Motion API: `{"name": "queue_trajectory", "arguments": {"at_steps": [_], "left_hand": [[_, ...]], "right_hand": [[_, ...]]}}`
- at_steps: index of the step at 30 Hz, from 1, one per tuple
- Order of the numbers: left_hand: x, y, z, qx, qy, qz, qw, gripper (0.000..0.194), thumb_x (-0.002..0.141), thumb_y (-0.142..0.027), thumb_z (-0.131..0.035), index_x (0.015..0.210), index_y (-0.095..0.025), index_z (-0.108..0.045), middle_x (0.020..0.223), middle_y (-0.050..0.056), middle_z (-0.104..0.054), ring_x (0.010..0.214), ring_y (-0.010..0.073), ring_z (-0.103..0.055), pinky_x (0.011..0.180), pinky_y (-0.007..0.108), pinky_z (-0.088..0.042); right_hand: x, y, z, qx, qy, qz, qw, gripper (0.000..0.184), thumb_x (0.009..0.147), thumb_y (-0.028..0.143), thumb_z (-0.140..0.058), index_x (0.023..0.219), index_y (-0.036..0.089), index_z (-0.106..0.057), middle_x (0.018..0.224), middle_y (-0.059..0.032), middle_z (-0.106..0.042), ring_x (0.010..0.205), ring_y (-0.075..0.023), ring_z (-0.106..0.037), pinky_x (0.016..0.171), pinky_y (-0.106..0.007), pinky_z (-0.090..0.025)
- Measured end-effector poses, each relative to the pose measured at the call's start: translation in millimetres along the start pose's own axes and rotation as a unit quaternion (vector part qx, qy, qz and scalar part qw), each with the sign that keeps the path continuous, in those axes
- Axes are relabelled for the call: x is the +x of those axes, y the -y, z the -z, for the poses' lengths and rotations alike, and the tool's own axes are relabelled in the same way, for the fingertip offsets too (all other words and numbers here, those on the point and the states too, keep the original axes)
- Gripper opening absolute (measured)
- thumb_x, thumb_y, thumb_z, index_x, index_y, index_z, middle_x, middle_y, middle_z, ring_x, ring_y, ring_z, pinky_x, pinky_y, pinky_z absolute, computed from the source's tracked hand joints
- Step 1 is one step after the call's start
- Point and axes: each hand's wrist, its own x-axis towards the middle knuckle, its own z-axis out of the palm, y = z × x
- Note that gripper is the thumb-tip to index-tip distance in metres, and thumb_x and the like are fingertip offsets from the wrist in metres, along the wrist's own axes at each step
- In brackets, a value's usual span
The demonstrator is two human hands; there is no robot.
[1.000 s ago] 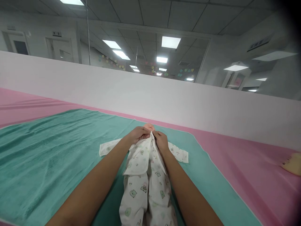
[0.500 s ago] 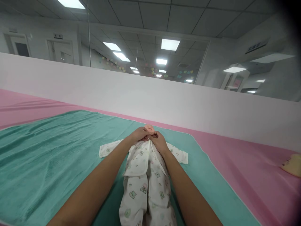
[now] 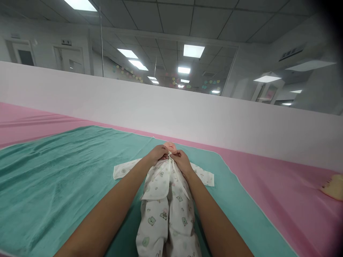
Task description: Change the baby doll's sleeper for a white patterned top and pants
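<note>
A baby doll (image 3: 169, 145) lies on its back on a teal blanket, its head toward the wall. It wears a white printed jacket (image 3: 158, 184) and matching trousers (image 3: 154, 221); the jacket's sleeves spread out to both sides. At the collar, just below the doll's chin, my left hand (image 3: 158, 153) pinches the jacket's neck edge. My right hand (image 3: 180, 159) pinches the opposite side of the same collar, close beside it. Between my fingertips a bit of white collar shows. Below it the jacket front hangs apart over the trousers. My fingertips partly hide the fastening.
The teal blanket (image 3: 66, 178) has wrinkles on the left and lies over a pink sheet (image 3: 257, 178). Behind it runs a low white wall (image 3: 171, 110) with glass above. A yellowish object (image 3: 333, 187) lies at the far right edge.
My fingertips have parted slightly at the collar, so more white cloth and more of the doll's chin show between them. The doll and blanket stay in place.
</note>
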Motion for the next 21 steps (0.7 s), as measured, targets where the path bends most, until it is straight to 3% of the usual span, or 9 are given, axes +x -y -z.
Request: {"name": "queue_trajectory", "arguments": {"at_steps": [10, 21], "left_hand": [[0, 5, 4.9, 0.001, -0.028, 0.006, 1.0, 0.017, 0.066, -0.018, -0.064, 0.076, -0.015, -0.051, 0.051, -0.001, -0.056, 0.045, 0.0083, -0.049, 0.041, 0.017, -0.033], [-18, 10, 5.8, 0.076, -0.043, -0.074, 0.993, 0.013, 0.066, -0.025, -0.064, 0.072, -0.014, -0.064, 0.051, -0.003, -0.052, 0.047, 0.0071, -0.042, 0.046, 0.02, -0.031]], "right_hand": [[0, -3, 0, 0.026, -0.001, 0.007, 1.0, 0.023, 0.06, 0.026, -0.067, 0.073, 0.019, -0.05, 0.072, 0.0015, -0.057, 0.069, -0.014, -0.054, 0.066, -0.027, -0.041], [-2, 2, 3, -0.047, -0.001, 0.019, 0.999, 0.019, 0.062, 0.03, -0.065, 0.07, 0.019, -0.052, 0.08, -0.0019, -0.063, 0.074, -0.016, -0.056, 0.072, -0.03, -0.042]]}}
